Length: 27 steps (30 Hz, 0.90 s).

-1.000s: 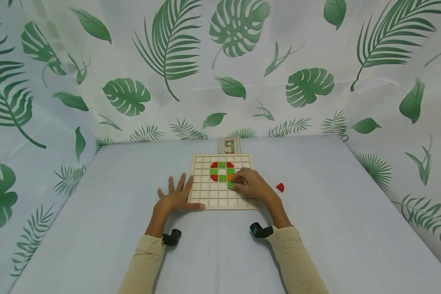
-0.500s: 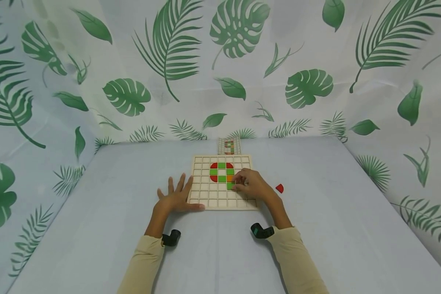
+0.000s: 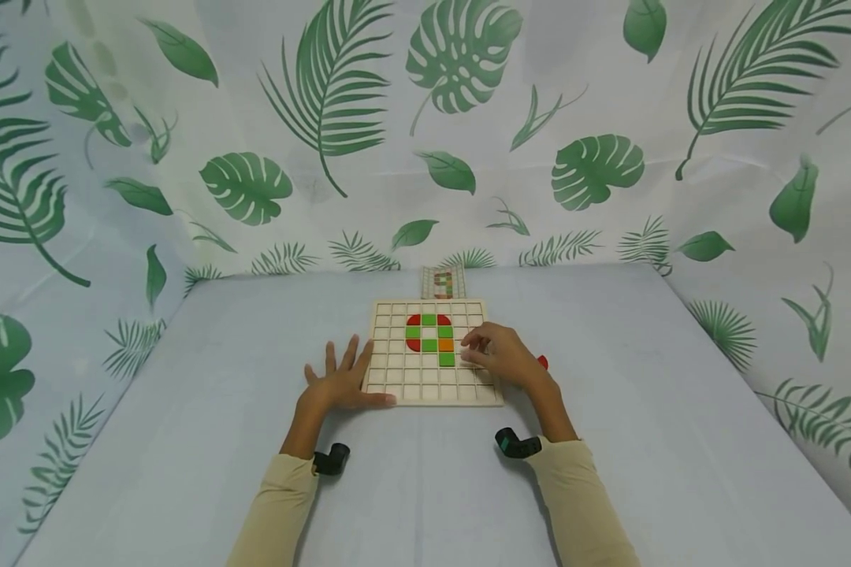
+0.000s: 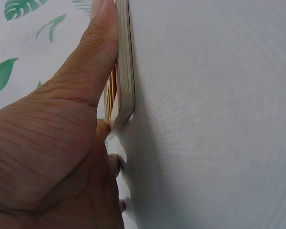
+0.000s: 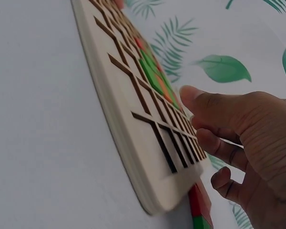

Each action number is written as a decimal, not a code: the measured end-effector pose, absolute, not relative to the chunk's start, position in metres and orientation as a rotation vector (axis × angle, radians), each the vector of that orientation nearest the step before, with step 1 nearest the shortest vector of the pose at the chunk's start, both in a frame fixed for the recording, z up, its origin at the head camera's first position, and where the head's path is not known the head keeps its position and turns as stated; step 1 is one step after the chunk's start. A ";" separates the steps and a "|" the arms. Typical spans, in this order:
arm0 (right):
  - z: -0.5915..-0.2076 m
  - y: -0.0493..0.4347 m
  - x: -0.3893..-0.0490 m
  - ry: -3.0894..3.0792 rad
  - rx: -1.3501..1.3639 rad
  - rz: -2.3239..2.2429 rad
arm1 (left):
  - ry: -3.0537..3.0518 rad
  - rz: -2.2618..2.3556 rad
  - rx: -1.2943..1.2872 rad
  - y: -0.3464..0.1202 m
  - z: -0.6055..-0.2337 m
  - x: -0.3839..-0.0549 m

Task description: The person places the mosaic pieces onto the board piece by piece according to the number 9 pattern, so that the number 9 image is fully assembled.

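Note:
A wooden grid board (image 3: 395,376) lies on the table, with red, green and orange tiles set in its cells. The lowest tile of the pattern is a green square tile (image 3: 447,359), just under an orange square tile (image 3: 446,345). My left hand (image 3: 336,386) is spread at the board's left front corner, its thumb resting along the front rim. Over the board's right side my right hand (image 3: 499,354) hovers with loosely bent fingers, nothing visible between them. In the right wrist view its fingers (image 5: 222,149) are apart from the tiles.
A pattern card (image 3: 443,282) with a similar coloured design stands behind the board. Right of the board, a red quarter-round piece (image 3: 542,362) is partly covered by the right wrist. Leaf-printed cloth walls (image 3: 369,205) enclose the table.
My right hand has drawn back to the right from the green square tile, leaving it in its cell. It now partly covers the loose red piece. My left hand has stayed put.

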State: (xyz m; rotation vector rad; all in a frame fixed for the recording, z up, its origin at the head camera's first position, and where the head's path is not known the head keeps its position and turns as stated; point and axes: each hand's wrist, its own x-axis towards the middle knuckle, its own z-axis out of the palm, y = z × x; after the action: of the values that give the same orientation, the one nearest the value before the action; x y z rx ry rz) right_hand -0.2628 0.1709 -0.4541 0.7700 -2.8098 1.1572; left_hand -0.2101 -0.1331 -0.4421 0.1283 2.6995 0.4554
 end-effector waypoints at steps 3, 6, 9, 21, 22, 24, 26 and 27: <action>-0.453 0.179 -0.263 -2.811 0.748 1.162 | 2.693 0.458 0.126 -0.133 -0.441 -0.209; -0.451 0.187 -0.263 -2.815 0.719 1.164 | 2.695 0.450 0.127 -0.133 -0.440 -0.209; -0.449 0.193 -0.263 -2.833 0.658 1.171 | 2.700 0.441 0.125 -0.133 -0.441 -0.209; -0.450 0.215 -0.258 -2.863 0.583 1.164 | 2.697 0.449 0.127 -0.132 -0.442 -0.209; -0.450 0.217 -0.258 -2.868 0.589 1.149 | 2.695 0.451 0.130 -0.132 -0.442 -0.209; -0.450 0.221 -0.257 -2.884 0.602 1.114 | 2.693 0.454 0.136 -0.133 -0.442 -0.209; -0.449 0.225 -0.255 -2.897 0.613 1.091 | 2.691 0.455 0.140 -0.133 -0.442 -0.209; -0.449 0.227 -0.255 -2.903 0.614 1.085 | 2.692 0.456 0.143 -0.133 -0.442 -0.209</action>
State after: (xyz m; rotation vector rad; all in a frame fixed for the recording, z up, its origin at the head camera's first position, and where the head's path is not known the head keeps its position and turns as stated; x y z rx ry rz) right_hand -0.2546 0.2273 -0.4486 0.6142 -2.9035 1.0846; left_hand -0.2087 -0.1331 -0.4420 0.1426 2.6922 0.4563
